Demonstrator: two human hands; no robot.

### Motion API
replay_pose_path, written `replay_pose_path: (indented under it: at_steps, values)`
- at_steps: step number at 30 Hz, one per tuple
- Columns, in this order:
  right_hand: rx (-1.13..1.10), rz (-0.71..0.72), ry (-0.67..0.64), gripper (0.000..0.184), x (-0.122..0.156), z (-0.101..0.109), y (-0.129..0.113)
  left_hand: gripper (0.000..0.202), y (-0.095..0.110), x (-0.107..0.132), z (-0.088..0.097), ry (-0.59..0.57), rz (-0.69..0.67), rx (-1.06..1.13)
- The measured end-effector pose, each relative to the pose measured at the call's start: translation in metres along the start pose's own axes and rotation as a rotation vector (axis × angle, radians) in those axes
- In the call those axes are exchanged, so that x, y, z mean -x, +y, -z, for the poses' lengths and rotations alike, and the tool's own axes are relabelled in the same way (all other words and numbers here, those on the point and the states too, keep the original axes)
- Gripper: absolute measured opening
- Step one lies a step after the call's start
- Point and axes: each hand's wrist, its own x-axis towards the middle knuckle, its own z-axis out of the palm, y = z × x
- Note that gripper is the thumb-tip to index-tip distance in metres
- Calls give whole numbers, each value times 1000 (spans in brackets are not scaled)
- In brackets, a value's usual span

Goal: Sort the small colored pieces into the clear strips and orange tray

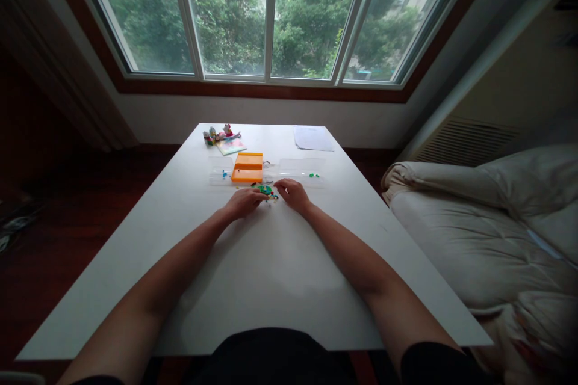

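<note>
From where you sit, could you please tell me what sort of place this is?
Probably a room in a home: a white table stands before a wide window, with what looks like a cream sofa on the right.

From where I stand, the single shapes in the small heap of green, blue and red pieces are too tiny to make out. The bare left hand covers part of its near side, and whether the bare right hand pinches anything I can't tell. Writing on the loose white paper sheets is unreadable. The beige padded sofa runs out of view rightward; the black-clad torso, cut off below, hides part of the white flat-topped table's near edge.
</note>
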Motion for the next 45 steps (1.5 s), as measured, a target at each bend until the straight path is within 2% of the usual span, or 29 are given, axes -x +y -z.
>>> replay_pose_path:
  at_steps: [3, 7, 13, 19, 22, 27, 32, 34, 39, 42, 45]
  values:
    - [12, -10, 3, 18, 0, 0, 2, 36, 3, 0, 2, -56, -7, -2]
    - [19, -12, 2, 19, 1, 0, 4, 29, -4, 3, 13, -105, -31, 38]
    - [7, -2, -1, 19, 2, 1, 4, 29, -15, 9, 35, -313, -32, 114]
    - [-2, -8, 0, 20, 2, 2, 4, 30, -17, 13, 42, -449, 3, 204]
    - [-1, -9, 2, 20, 2, 2, 5, 32, -17, 14, 41, -447, 19, 224]
    - [11, -20, -5, 20, 2, 1, 6, 15, -20, 13, 35, -386, -4, 179]
    - [21, -30, -14, 21, 2, -1, 8, 13, -24, 13, 37, -332, -2, 131]
    - [14, -25, -14, 22, 2, -1, 9, 18, -26, 15, 41, -383, 18, 153]
    - [22, -32, -25, 22, 2, -1, 9, 49, -30, 21, 46, -536, 82, 259]
    - [32, -43, -31, 21, 2, -2, 10, 49, -29, 21, 42, -514, 62, 254]
    - [35, -54, -35, 21, 2, -3, 12, 40, -25, 18, 39, -459, 28, 215]
